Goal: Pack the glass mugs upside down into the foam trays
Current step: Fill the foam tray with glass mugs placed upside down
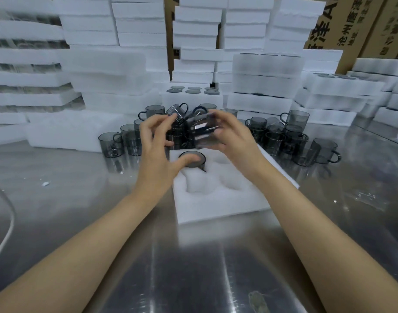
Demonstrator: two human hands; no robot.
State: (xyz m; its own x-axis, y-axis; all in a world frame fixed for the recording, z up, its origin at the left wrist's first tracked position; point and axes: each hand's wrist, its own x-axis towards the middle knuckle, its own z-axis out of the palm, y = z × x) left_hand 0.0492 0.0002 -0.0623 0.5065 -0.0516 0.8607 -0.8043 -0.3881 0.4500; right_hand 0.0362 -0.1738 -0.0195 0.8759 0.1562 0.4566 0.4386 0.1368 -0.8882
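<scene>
One mug (201, 158) inverted in tray (216, 206); right grip (234, 136) clasps second mug (203, 134), left grip (155, 150) spread.

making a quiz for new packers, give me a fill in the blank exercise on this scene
1. The foam tray already holds ___ mug.
2. That packed mug sits ___ down.
3. The right hand holds a second glass ___ above the tray.
Missing words: one; upside; mug.
</scene>
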